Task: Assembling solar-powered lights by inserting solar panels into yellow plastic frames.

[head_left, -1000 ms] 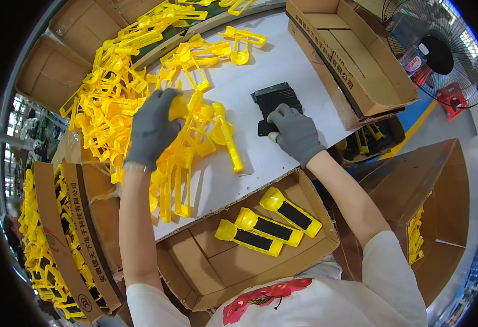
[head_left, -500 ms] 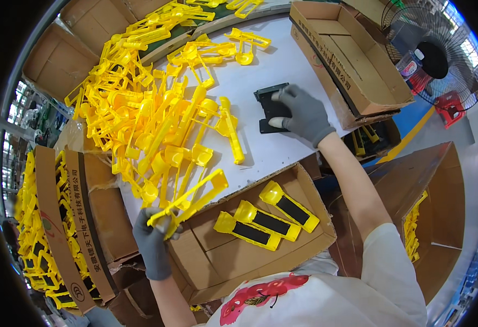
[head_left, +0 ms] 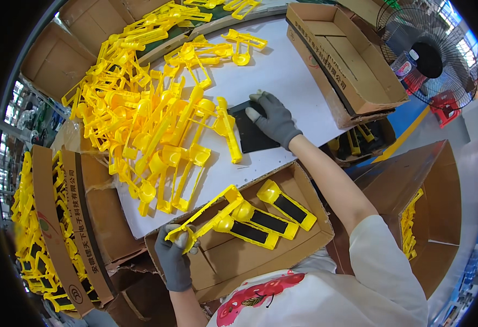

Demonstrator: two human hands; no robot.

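The left hand (head_left: pixel 174 260) grips a yellow plastic frame (head_left: pixel 206 215) over the cardboard box (head_left: pixel 304 182), its long axis pointing up-right. The right hand (head_left: pixel 274 119), fingers flat, presses on black sheets (head_left: pixel 250 136) farther up the white table (head_left: pixel 293 71).

You have three finished yellow torches (head_left: pixel 274 218) in the lower-centre carton (head_left: pixel 239 272), one yellow frame (head_left: pixel 206 215) in your left hand (head_left: pixel 174 260), one fan (head_left: pixel 421 54) upper right, and a yellow heap (head_left: pixel 152 114) too tangled to count.
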